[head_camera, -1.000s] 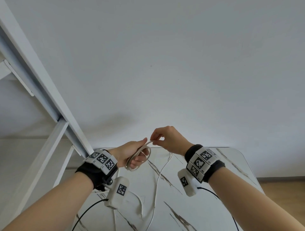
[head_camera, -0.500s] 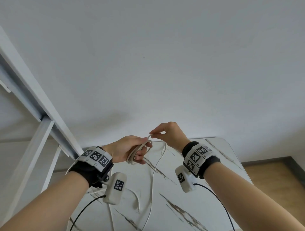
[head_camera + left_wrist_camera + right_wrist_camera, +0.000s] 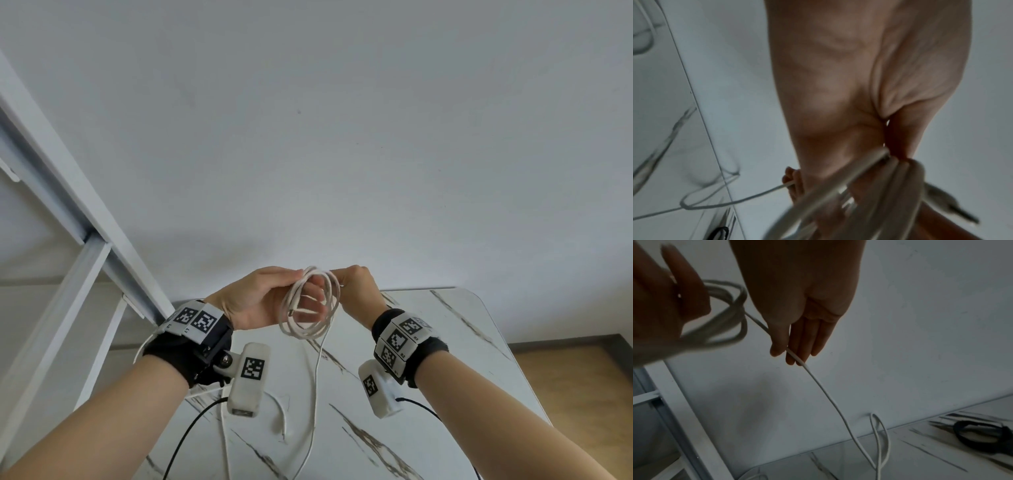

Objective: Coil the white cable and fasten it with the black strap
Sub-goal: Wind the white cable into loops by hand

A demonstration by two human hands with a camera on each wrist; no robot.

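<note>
The left hand (image 3: 263, 298) is raised in front of the chest, palm turned inward, its thumb and fingers closed on the top of several loops of the white cable (image 3: 310, 310) — the coil hangs down from that pinch as a loose ring, with one plug end showing inside it. The right hand (image 3: 356, 291) meets it from the other side at the same height, knuckles up, wrist bent. In the right wrist view its fingers (image 3: 797, 344) point downward, fairly straight and close together, and a single run of the cable slides out between them; the thumb is hidden there, so how firmly that strand is held cannot be told for sure, though the cable does pass through the fingers. From the right hand the free length drops to the marble-patterned table (image 3: 445, 377), where it doubles back in a narrow loop and trails toward the near edge. Both forearms reach forward, each wrist wrapped in a black band carrying white marker blocks and a small white camera unit. The black strap (image 3: 980, 434) lies on the table, well apart from both hands, curled into an open ring. A white metal frame (image 3: 85, 212) stands at the left, against a plain white wall.
</note>
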